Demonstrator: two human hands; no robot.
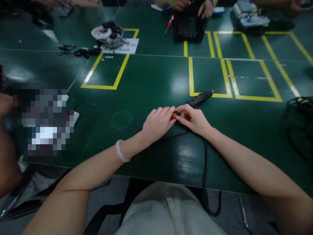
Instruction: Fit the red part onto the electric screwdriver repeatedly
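Both hands meet above the green table (151,78), near its front edge. My left hand (157,124) is closed, its fingers wrapped round a small red and black part (175,115). From the right, my right hand (193,119) pinches the same part between thumb and fingers. The part is mostly hidden by the fingers, so its shape cannot be made out. Just beyond my right hand lies a black pen-like tool (200,99) with a thin metal tip pointing to the back right. A black cable (205,163) runs over the table's front edge.
A white and black bundle (109,34) sits on a paper sheet (132,46) at the back left. Other people's hands are at a black tray (189,31), beside a red screwdriver (170,22). Dark cables (302,104) lie at the right. Yellow tape marks the table.
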